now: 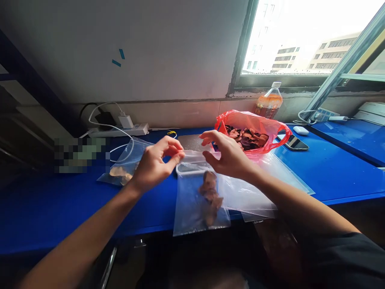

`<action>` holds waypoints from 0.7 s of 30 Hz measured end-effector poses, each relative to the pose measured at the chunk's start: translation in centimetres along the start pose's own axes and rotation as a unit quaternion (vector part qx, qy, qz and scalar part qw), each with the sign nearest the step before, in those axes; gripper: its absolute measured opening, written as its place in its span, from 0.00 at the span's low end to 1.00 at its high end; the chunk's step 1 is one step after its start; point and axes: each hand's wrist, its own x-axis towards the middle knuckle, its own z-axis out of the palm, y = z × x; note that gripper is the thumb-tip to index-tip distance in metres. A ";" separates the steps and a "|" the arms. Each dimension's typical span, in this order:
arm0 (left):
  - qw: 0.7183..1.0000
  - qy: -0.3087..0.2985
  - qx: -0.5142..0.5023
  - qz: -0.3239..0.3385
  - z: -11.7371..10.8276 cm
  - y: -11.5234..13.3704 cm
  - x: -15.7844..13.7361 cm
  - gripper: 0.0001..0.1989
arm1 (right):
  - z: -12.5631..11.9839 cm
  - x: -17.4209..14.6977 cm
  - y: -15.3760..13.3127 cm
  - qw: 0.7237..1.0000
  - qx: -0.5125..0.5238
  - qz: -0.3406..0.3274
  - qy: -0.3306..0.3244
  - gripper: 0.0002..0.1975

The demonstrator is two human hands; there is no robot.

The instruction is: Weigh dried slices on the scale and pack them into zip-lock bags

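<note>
A clear plastic bag [192, 208] with reddish-brown dried slices [210, 192] inside hangs down past the table's front edge. At the bag's top left corner, my left hand [156, 162] pinches the film between thumb and fingertips. My right hand [227, 154] is beside the bag's top right, thumb and fingers apart, gripping nothing I can see. Behind the bag lies a flat device with a grey metallic top [192, 141] and a pale rim. A red plastic bag [255, 146] full of dark dried slices [248, 137] stands open beyond my right hand.
Flat clear bags [249, 196] lie under my right forearm. At left is another clear bag [112, 180] with pale pieces. Along the wall are a power strip [135, 130] with a charger cable and a bottle [270, 100]. A phone [296, 142] and a white case [300, 130] lie at right.
</note>
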 end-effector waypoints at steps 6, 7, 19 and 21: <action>0.996 -0.053 -0.038 0.061 1.8 0.2 -1.4 0.05 | 0.5 -0.6 -2.2 0.996 0.008 -0.038 -0.076 0.12; 0.996 -0.054 -0.044 0.062 1.8 0.2 -1.4 0.06 | 0.6 -0.6 -2.3 0.996 0.021 -0.030 -0.078 0.12; 0.986 -0.125 0.095 0.063 1.3 1.2 -0.8 0.14 | 1.6 -0.7 -2.1 0.994 0.063 0.039 -0.079 0.12; 0.980 -0.116 0.129 0.092 1.1 1.2 -0.6 0.13 | 1.8 -0.5 -1.7 0.992 0.089 0.036 -0.082 0.11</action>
